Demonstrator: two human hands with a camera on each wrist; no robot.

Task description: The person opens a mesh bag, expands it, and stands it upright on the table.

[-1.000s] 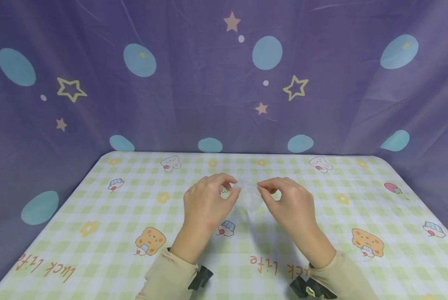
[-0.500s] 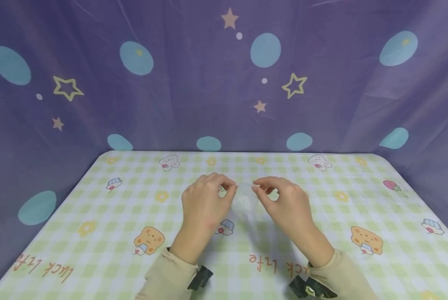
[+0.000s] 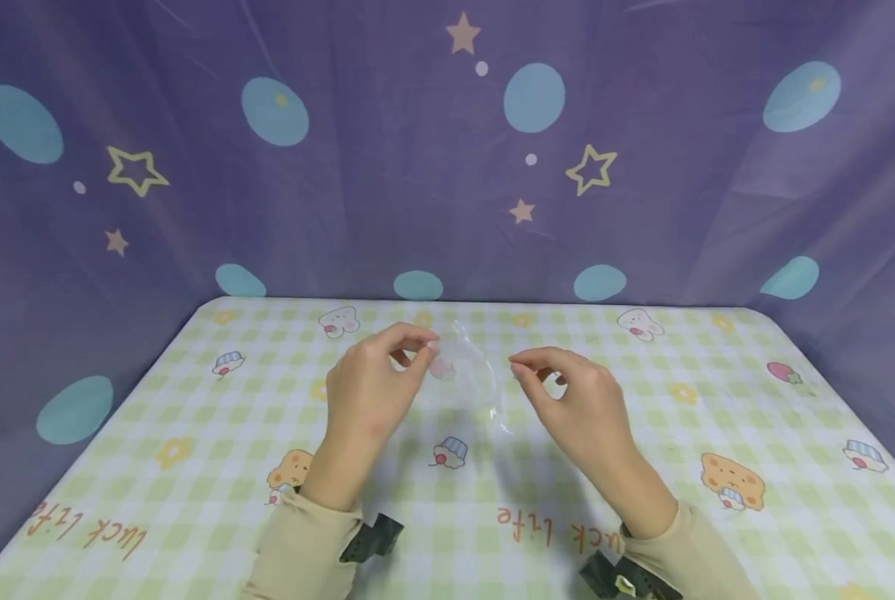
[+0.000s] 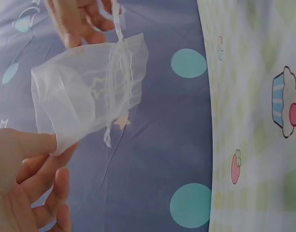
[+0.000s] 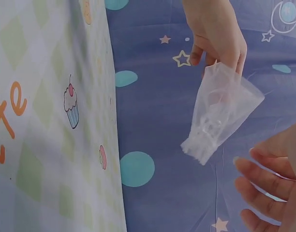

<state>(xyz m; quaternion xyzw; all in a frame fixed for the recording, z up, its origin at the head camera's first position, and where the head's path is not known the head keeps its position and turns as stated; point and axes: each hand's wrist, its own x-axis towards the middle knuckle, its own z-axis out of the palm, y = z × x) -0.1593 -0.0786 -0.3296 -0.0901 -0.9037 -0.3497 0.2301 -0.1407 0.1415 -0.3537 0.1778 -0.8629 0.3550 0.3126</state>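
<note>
A small sheer white drawstring pouch [image 4: 75, 92] hangs in the air over the table, its gathered cord end turned away from the left hand. By one bottom corner, the thumb and fingers of my left hand [image 3: 376, 379] pinch it. The pouch [image 3: 466, 375] looks almost transparent from above. Just right of it is my right hand [image 3: 575, 396], thumb and forefinger bent towards each other. In the right wrist view, a gap parts the right hand [image 5: 273, 179] from the pouch [image 5: 225, 101], and nothing shows between its fingers. White cords dangle from the pouch's neck.
Beneath the hands lies a table with a green-and-white checked cloth [image 3: 215, 433] printed with cupcakes, flowers and lettering. A purple curtain [image 3: 417, 208] with stars and blue ovals hangs behind its far edge. Dark straps [image 3: 372, 537] are on both sleeves.
My left hand has moved left and slightly away, carrying the pouch, which now spreads into plainer view between the hands. The right hand has stayed nearly in place.
</note>
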